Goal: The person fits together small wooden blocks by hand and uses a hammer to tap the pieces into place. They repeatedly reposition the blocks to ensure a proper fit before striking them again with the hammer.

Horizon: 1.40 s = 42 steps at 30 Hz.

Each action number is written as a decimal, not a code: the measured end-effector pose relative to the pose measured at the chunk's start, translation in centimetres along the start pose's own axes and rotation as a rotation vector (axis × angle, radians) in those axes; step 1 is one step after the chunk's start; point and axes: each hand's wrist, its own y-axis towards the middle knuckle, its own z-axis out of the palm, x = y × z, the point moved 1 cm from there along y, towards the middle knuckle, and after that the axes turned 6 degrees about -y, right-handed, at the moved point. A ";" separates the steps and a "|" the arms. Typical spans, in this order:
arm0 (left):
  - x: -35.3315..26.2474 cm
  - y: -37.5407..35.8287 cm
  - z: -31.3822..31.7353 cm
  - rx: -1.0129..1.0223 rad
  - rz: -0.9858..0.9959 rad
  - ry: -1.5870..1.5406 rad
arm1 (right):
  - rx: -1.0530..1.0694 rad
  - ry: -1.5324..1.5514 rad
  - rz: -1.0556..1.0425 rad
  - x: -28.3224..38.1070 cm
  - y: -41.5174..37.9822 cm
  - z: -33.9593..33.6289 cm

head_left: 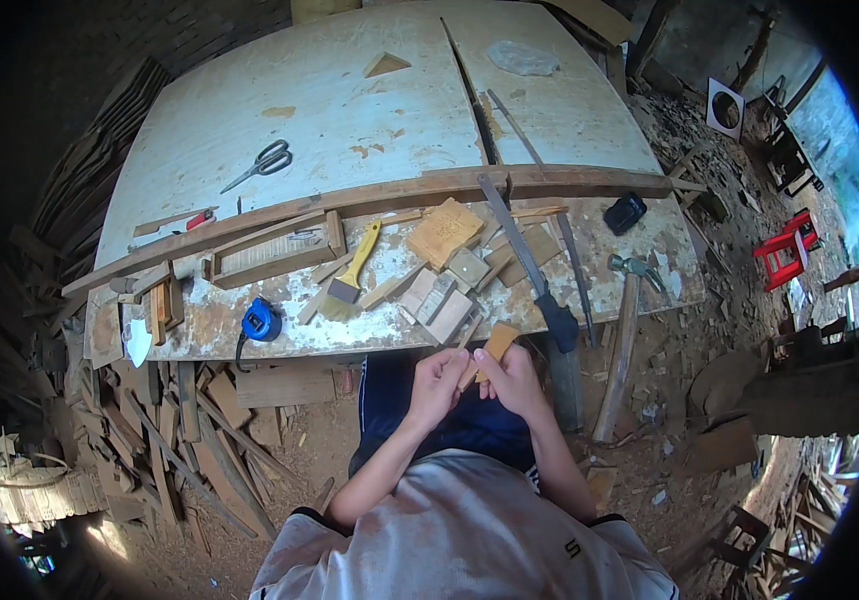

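Observation:
Over my lap, just in front of the bench edge, both hands are close together. My left hand [436,386] is closed, with thumb and fingers pinching a thin wooden strip [468,374]. My right hand [513,383] grips a flat orange-tan piece [501,339], its upper end sticking up past the thumb. This piece lies right against the strip; its lower part is hidden by my fingers. Small wood blocks [437,306] lie on the bench just beyond my hands, beside a square wooden plate [446,232].
On the bench [320,130] are a yellow-handled brush [358,265], blue tape measure [261,320], scissors [262,165], a handsaw [515,235] and a long wooden beam [380,197]. A hammer [622,340] leans at the right edge. Scrap wood [200,440] covers the floor at left.

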 end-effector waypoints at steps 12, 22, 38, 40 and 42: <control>1.1 0.4 -0.9 -0.028 0.185 0.094 | -0.327 -0.648 -0.723 0.1 -1.7 1.2; 1.3 0.5 -1.1 -0.086 0.220 0.146 | -0.369 -0.494 -0.454 3.1 -2.3 2.8; -10.9 0.7 -1.6 -0.249 0.908 0.856 | -0.001 0.700 0.153 1.0 -0.6 2.3; -11.7 3.2 -0.9 -0.285 0.919 0.893 | 0.027 0.821 0.206 0.7 -0.6 2.4; -10.7 5.5 -0.3 -0.262 0.849 1.014 | 0.070 0.920 0.251 0.5 -0.4 2.4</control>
